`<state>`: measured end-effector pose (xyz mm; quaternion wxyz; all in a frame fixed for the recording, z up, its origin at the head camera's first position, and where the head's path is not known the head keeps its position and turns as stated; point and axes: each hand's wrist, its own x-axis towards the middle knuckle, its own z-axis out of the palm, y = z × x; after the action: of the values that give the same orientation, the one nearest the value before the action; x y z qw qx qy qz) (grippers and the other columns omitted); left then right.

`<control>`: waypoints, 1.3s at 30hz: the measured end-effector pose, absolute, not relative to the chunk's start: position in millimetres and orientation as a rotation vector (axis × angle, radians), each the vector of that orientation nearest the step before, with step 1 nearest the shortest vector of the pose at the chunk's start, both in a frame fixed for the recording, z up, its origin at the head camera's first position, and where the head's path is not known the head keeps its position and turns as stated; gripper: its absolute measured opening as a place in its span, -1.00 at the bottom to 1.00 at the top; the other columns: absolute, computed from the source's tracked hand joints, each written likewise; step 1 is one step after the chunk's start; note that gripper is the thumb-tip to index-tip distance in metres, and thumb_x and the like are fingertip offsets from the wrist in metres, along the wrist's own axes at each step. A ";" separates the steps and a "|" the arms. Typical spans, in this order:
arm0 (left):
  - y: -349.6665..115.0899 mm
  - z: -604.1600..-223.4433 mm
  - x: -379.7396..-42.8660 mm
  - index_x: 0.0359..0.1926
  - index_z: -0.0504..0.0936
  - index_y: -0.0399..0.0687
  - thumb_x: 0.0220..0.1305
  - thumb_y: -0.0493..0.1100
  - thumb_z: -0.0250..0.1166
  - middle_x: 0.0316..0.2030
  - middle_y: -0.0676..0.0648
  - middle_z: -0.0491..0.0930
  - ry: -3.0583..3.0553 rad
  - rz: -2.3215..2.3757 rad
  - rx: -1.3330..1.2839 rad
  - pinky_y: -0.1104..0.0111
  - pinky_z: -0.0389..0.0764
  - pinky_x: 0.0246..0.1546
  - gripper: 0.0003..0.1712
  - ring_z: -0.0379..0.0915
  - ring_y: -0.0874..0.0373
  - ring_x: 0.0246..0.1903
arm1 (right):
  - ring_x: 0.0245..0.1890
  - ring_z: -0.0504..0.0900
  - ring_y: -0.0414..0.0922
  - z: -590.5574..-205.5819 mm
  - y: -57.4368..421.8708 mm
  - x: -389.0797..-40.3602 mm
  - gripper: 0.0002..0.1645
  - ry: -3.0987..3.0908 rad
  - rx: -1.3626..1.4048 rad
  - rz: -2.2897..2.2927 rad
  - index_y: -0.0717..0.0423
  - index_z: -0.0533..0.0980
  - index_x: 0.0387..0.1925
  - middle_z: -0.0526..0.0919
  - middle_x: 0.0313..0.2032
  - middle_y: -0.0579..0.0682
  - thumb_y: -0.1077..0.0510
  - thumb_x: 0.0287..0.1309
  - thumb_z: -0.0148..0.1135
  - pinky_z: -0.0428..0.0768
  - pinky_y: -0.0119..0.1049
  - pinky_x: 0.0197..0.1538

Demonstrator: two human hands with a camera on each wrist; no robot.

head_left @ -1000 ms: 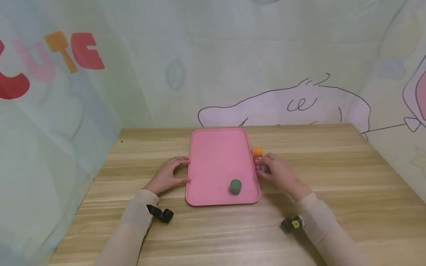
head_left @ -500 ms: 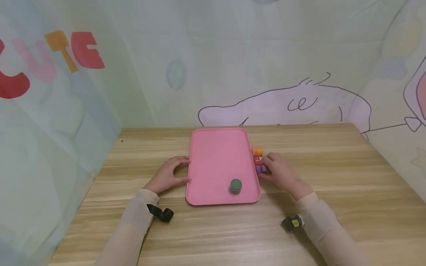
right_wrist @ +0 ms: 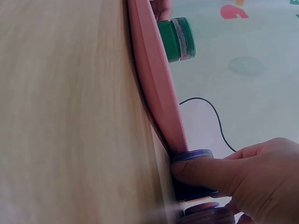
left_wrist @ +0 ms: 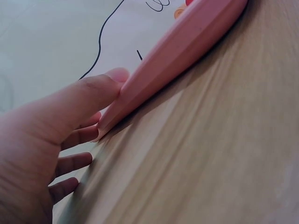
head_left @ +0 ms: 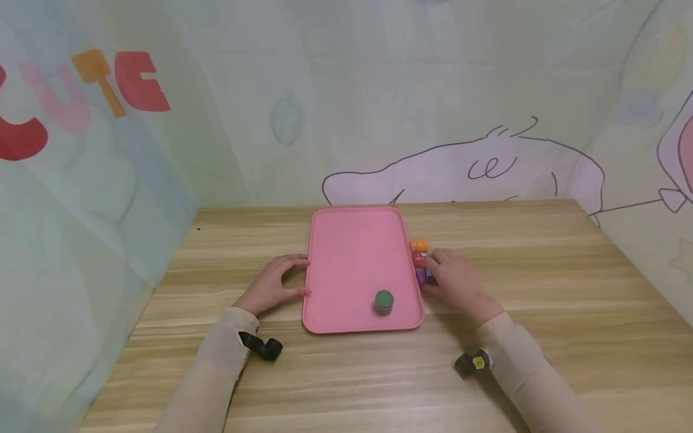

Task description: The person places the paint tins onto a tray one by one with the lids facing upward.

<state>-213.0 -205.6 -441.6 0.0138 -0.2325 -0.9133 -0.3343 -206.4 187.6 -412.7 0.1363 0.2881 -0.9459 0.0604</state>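
A pink tray (head_left: 352, 258) lies on the wooden table, with a green-lidded jar (head_left: 384, 302) upright near its front right corner. My left hand (head_left: 273, 284) rests at the tray's left side, fingers spread; its thumb (left_wrist: 110, 81) touches the rim in the left wrist view. On the tray's right, my right hand (head_left: 457, 282) holds a small purple jar (right_wrist: 192, 191) against the outer edge, thumb pressed to its side. A red jar (head_left: 418, 260) lies just beyond, partly behind the fingers, and an orange jar (head_left: 418, 245) sits farther back.
Wooden tabletop (head_left: 541, 270) extends to both sides of the tray and toward the front. A printed cloth (head_left: 243, 120) hangs behind and along the left. Another dark round piece (right_wrist: 209, 215) shows under the right hand in the right wrist view.
The right hand's fingers have shifted slightly, so more of the red and purple jars shows beside the tray. The left hand, tray and green-lidded jar have stayed put.
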 end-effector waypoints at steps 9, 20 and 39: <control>-205.6 -442.7 -214.3 0.20 0.51 -0.07 0.03 0.06 0.48 0.29 -0.15 0.42 -2.844 -1.019 -0.721 -0.05 0.25 0.38 -0.29 0.26 -0.15 0.32 | -0.21 0.49 -0.03 -409.6 186.9 -205.1 -0.55 -2.774 0.813 0.151 0.16 0.56 -0.15 0.53 -0.27 0.06 0.04 -0.06 0.48 0.60 -0.12 -0.09; -206.8 -444.0 -214.7 0.20 0.51 -0.06 0.04 0.08 0.47 0.30 -0.15 0.41 -2.850 -1.019 -0.721 -0.06 0.24 0.37 -0.29 0.25 -0.15 0.32 | -0.21 0.54 -0.05 -404.8 188.6 -203.2 -0.57 -2.824 0.771 0.192 0.21 0.52 -0.18 0.57 -0.26 0.06 0.05 -0.02 0.45 0.64 -0.12 -0.05; -206.6 -443.3 -214.4 0.22 0.50 -0.07 0.05 0.10 0.45 0.30 -0.14 0.41 -2.865 -1.007 -0.710 -0.06 0.23 0.38 -0.27 0.23 -0.15 0.34 | -0.27 0.56 -0.10 -399.1 182.3 -201.3 -0.57 -2.882 0.674 0.418 0.14 0.55 -0.15 0.61 -0.26 0.02 -0.02 0.02 0.42 0.66 -0.19 -0.16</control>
<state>-214.4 -206.6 -443.3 0.0116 -0.2276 -0.9186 -0.3229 -201.3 182.3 -399.1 0.0763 0.2247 -0.9614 0.1395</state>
